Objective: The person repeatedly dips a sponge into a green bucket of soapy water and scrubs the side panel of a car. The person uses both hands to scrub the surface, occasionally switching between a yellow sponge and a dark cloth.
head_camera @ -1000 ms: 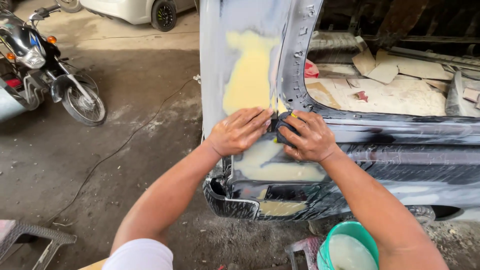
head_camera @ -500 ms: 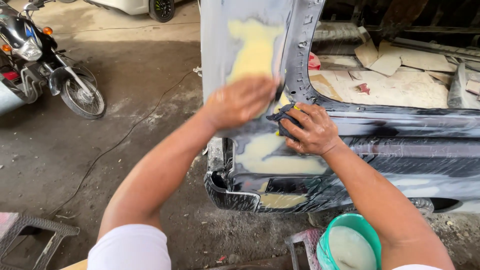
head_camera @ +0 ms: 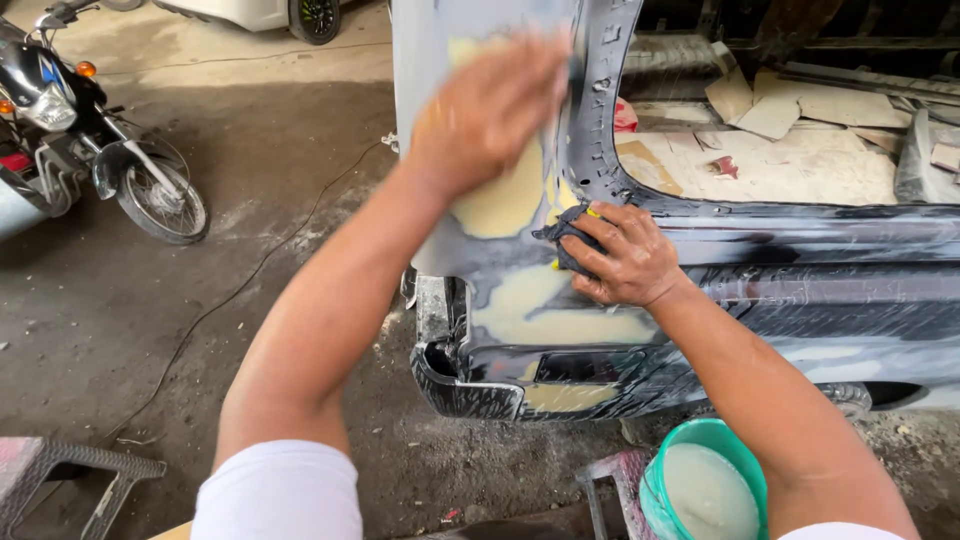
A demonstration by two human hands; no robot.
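My left hand (head_camera: pixel 487 108) is up high on the car body panel (head_camera: pixel 440 60), palm flat and fingers spread against the pale yellow filler patch (head_camera: pixel 505 195) near the panel's upper part; it looks blurred, so I cannot tell the fingers in detail. My right hand (head_camera: pixel 622 255) sits lower, at the panel's edge by the door opening, fingers curled tight on a dark sanding pad (head_camera: pixel 563 232) pressed to the metal just beside the filler. The two hands are apart, left above right. Below the right forearm, a green bucket (head_camera: pixel 703 487) with milky liquid stands on the ground. Off at the left edge, a motorcycle (head_camera: pixel 85 140) is parked on the concrete floor (head_camera: pixel 250 250).
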